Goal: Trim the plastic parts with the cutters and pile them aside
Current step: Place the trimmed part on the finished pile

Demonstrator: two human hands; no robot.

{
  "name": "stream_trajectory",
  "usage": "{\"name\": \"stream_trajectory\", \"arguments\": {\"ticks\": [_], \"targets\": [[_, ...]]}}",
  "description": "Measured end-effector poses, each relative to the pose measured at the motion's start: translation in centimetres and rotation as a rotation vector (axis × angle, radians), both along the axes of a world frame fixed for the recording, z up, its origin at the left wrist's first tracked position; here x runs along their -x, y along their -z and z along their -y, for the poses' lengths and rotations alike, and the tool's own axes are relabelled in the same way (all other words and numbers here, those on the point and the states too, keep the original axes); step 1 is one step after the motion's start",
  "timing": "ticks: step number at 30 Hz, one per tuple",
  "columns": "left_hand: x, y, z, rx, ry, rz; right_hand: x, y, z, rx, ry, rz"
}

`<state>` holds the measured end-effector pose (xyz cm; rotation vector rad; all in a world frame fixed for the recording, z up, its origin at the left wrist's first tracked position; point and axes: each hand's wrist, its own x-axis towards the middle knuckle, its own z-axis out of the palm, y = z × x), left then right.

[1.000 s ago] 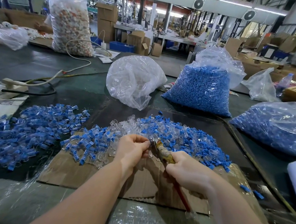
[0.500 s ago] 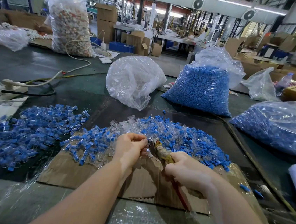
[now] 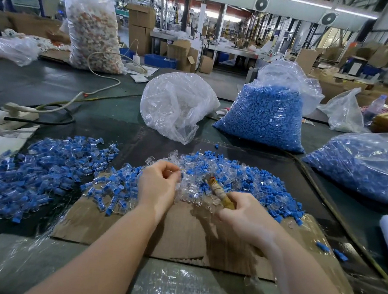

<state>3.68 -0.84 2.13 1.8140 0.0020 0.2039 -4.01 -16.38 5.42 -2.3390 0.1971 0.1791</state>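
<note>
At the far left of the frame a white power strip point(image 3: 12, 113) lies on the dark bench point(image 3: 39, 82), its cord running toward the upper left, where a tall clear bag of pale and orange pieces point(image 3: 95, 28) stands. Below it, at middle left, a loose pile of blue-and-clear plastic parts point(image 3: 42, 169) spreads over the bench. Right of that, a sheet of cardboard point(image 3: 178, 236) fills the lower centre, and a second heap of plastic parts point(image 3: 244, 178) (blue mixed with clear ones) lies across its far edge. The left hand point(image 3: 157, 186) hovers over this heap with fingers curled toward the thumb; whether they pinch a small clear piece I cannot tell. Just right of it, the right hand point(image 3: 245, 214) grips the cutters point(image 3: 218, 190) by their worn handles, the tip pointing up and left over the heap, apart from the left hand. Behind, at centre, sits a crumpled clear bag point(image 3: 176, 104); to its right a full bag of blue pieces point(image 3: 260, 120); at the right edge, another bag of blue parts point(image 3: 363, 167).
</note>
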Motion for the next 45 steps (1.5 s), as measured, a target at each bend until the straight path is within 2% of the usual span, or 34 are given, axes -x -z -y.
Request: {"name": "stream_trajectory", "arguments": {"ticks": [2,4,9,14,16,18,20,24,32,36,38,41,45], "targets": [[-0.5,-0.1,-1.4,-0.228,-0.101,0.139,-0.4,0.7,0.7,0.148,0.044,0.081],[-1.3,0.3,-2.8,-0.371,-0.159,0.211,-0.6,1.3,1.5,0.331,0.1,0.115],[-2.7,1.7,-4.3,-0.532,-0.145,0.22,-0.9,2.2,2.8,0.559,0.194,0.128],[-2.3,2.0,-3.6,-0.758,-0.143,0.222,-1.1,3.2,3.9,0.715,0.192,0.122],[-1.3,1.9,-2.5,-0.685,-0.03,0.277,-1.1,3.6,4.3,0.752,0.199,0.112],[0.2,1.9,-1.1,-0.59,0.18,0.298,-1.1,4.1,4.4,0.777,0.202,0.105],[1.7,1.9,0.3,-0.542,0.368,0.284,-1.0,4.4,4.5,0.799,0.204,0.11],[3.8,2.2,2.2,-0.461,0.612,0.236,-0.9,4.7,4.9,0.828,0.222,0.126],[6.2,2.3,5.2,-0.578,0.959,0.228,-0.9,4.6,4.9,0.783,0.244,0.121],[6.7,2.9,6.0,-0.748,0.977,0.306,-0.9,4.6,4.8,0.783,0.261,0.119],[6.7,3.1,6.1,-0.735,0.962,0.302,-0.9,4.7,4.7,0.784,0.268,0.117],[6.2,3.1,5.9,-0.527,0.88,0.22,-1.0,4.7,4.8,0.77,0.273,0.112],[4.4,2.7,4.3,-0.257,0.557,0.039,-0.9,4.8,4.5,0.735,0.277,0.213]]}}
